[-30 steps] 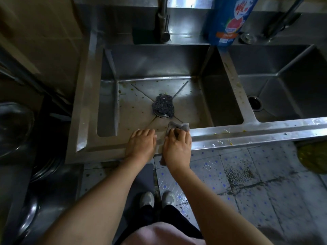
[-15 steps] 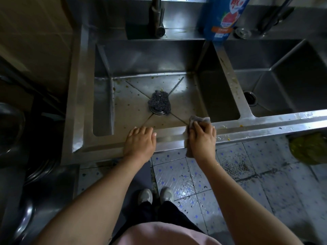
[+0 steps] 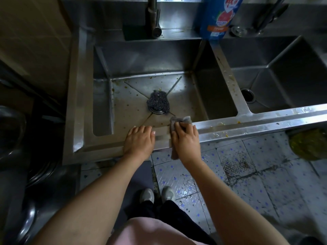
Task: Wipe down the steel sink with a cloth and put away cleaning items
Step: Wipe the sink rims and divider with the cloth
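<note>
A double steel sink point(image 3: 247, 126) fills the view, its front rim speckled with yellow food bits. My right hand point(image 3: 185, 138) presses a grey cloth point(image 3: 184, 119) onto the front rim of the left basin, the cloth draped over the edge with one end hanging below the rim. My left hand point(image 3: 139, 140) rests flat on the same rim just to the left, fingers straight, holding nothing. A dark steel-wool scrubber point(image 3: 158, 103) sits on the left basin's drain.
A blue detergent bottle point(image 3: 218, 16) stands on the back ledge between the basins, beside a tap point(image 3: 154, 18). The right basin has an open drain point(image 3: 247, 95). Steel bowls point(image 3: 10, 131) are stacked at the left. A yellowish object point(image 3: 308, 145) lies under the right rim. Tiled floor below.
My right hand slid the cloth right along the front rim, then back left near my left hand. The left hand stayed on the rim.
</note>
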